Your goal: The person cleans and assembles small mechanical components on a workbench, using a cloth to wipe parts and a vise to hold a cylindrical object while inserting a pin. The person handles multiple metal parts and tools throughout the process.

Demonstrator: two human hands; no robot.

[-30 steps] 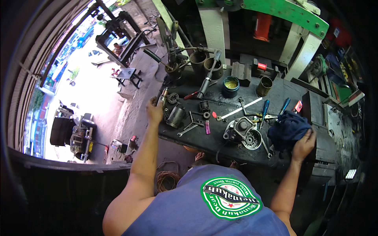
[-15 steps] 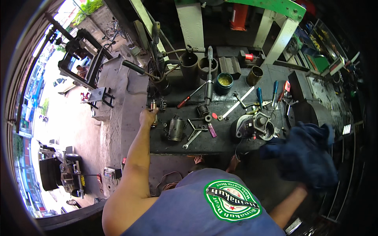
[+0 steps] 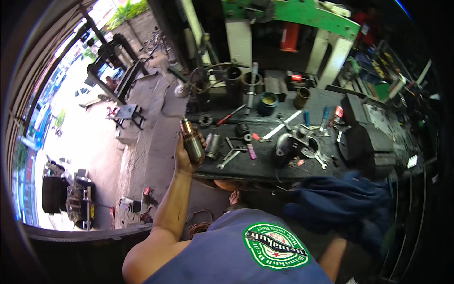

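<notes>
My left hand (image 3: 185, 158) is closed around a cylindrical metal armature (image 3: 193, 144) with a copper-coloured upper section, held at the bench's front left. Beside it lie a metal housing (image 3: 212, 147), a dark ring part (image 3: 206, 120) and wrenches (image 3: 224, 164). A dark blue cloth (image 3: 350, 203) hangs from my right hand at the lower right, hiding its fingers; my right forearm (image 3: 332, 258) shows below it. An opened metal casing (image 3: 293, 146) sits on the bench above the cloth.
The dark bench (image 3: 255, 168) holds screwdrivers (image 3: 226, 118), cans (image 3: 301, 97) and a grease pot (image 3: 267, 104). A green and white press frame (image 3: 331, 23) stands behind, dark metal blocks (image 3: 366, 146) at right. An open yard (image 3: 94, 137) with machinery lies left.
My left hand has raised the armature off the bench and brought it nearer, tilted. My right hand has lowered the cloth from the bench's right end to below the front edge.
</notes>
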